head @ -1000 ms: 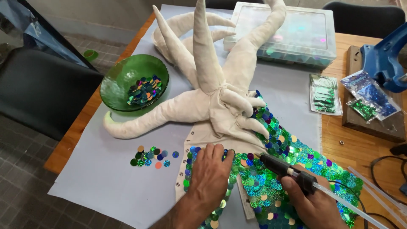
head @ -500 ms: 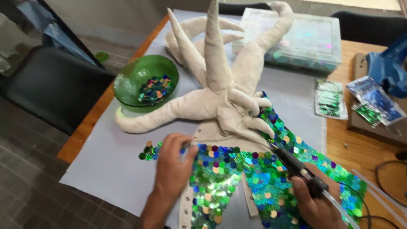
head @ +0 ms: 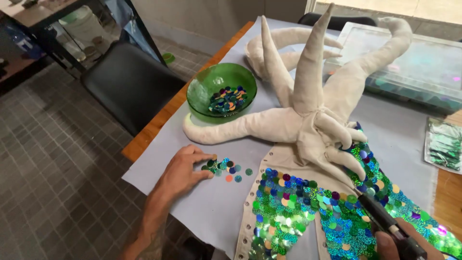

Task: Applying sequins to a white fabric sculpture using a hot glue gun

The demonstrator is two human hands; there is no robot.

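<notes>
The left hand (head: 185, 166) lies palm down on the grey sheet (head: 202, 207) that covers the bench (head: 159, 120), its forearm running in from the near edge. The fingers are stretched toward the right and drawn together, with the fingertips (head: 209, 159) touching the left edge of a small pile of loose sequins (head: 228, 168); whether one is pinched between them cannot be told. The right hand (head: 404, 243) is at the near right corner, mostly cut off by the frame, and is closed around a black glue gun (head: 385, 221) whose nozzle points up and left onto the sequinned fabric (head: 308, 216). This fabric lies near and right of the loose pile, covered in green and blue discs. Farther back sits a beige stuffed tentacle figure (head: 298, 115), and to its left a green glass bowl (head: 221, 91) holding more sequins. A clear plastic box (head: 414, 67) stands at the far right.
</notes>
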